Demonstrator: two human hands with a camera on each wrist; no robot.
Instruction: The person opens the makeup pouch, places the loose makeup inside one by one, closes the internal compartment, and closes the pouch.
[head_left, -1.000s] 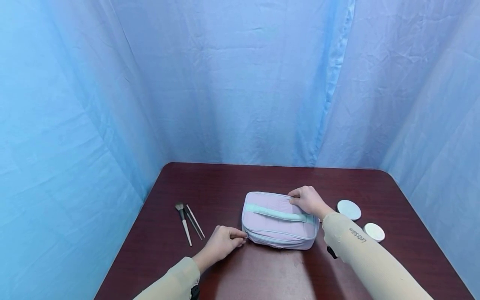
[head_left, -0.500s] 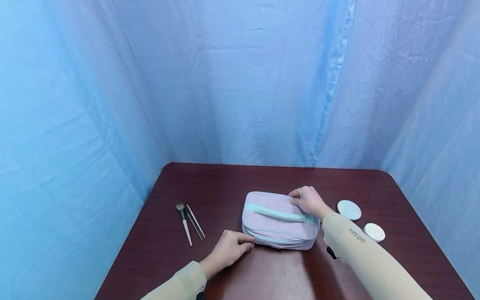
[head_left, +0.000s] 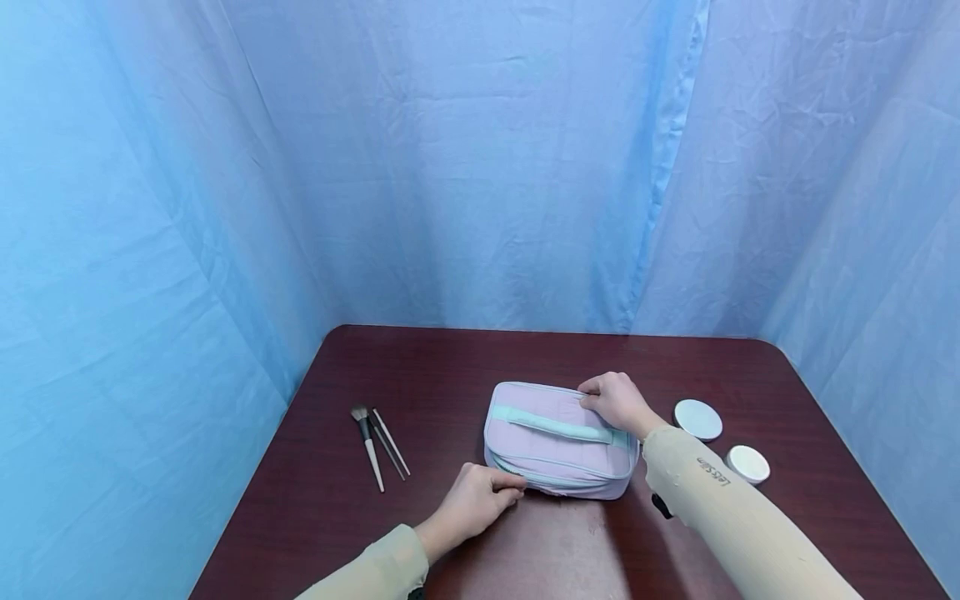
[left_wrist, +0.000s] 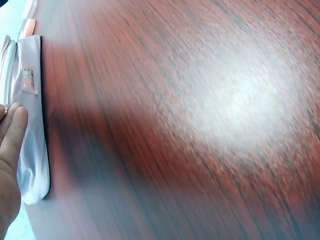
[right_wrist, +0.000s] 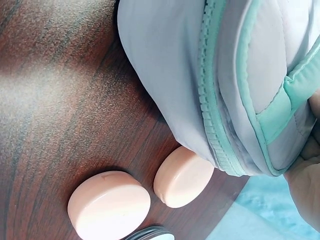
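The lilac bag (head_left: 555,454) lies on the bench (head_left: 450,367) between the hands, its long axis running left to right, the right end slightly nearer the person, and its mint handle (head_left: 561,430) along that line. The left hand (head_left: 476,502) pinches the zipper pull (left_wrist: 6,110) on the near side; the right hand (head_left: 617,402) grips the far edge, with two pale round containers (head_left: 698,419) to its right.
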